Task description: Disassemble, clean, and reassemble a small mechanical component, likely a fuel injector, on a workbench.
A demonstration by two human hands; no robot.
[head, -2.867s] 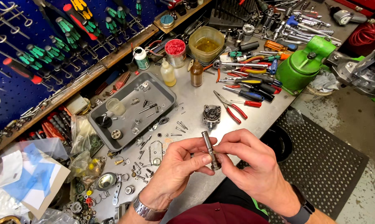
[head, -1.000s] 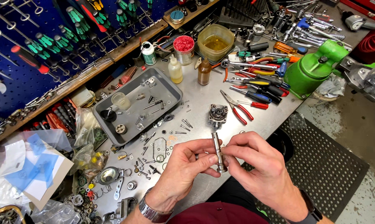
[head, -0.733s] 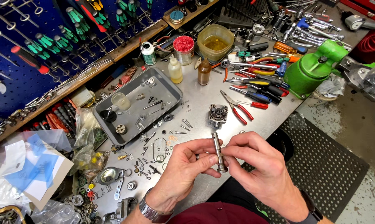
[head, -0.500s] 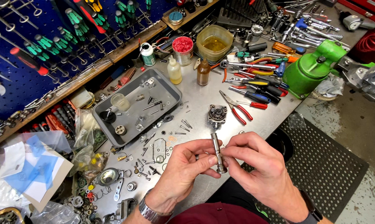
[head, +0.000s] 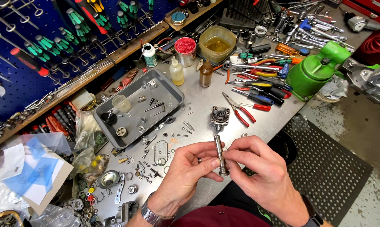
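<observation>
Both hands pinching a small metal shaft (head: 220, 154) over the counter (head: 207, 101).

L hand (head: 186, 174) and R hand (head: 261, 172) closed on the shaft w/ fingertips, held upright just below the round metal housing (head: 220, 116). Risk: a slip drops it among loose screws & washers near the grey tray (head: 173, 90), or onto the floor mat.

a grey metal workbench (head: 207, 101) carried a grey tray (head: 173, 90) of small parts, two little bottles (head: 176, 72), a tub of amber liquid (head: 217, 43), a red-topped can (head: 185, 50), a round metal housing (head: 220, 116), red-handled pliers (head: 240, 111), a row of screwdrivers (head: 261, 86), a green canister (head: 314, 71) and scattered washers (head: 156, 155).
</observation>
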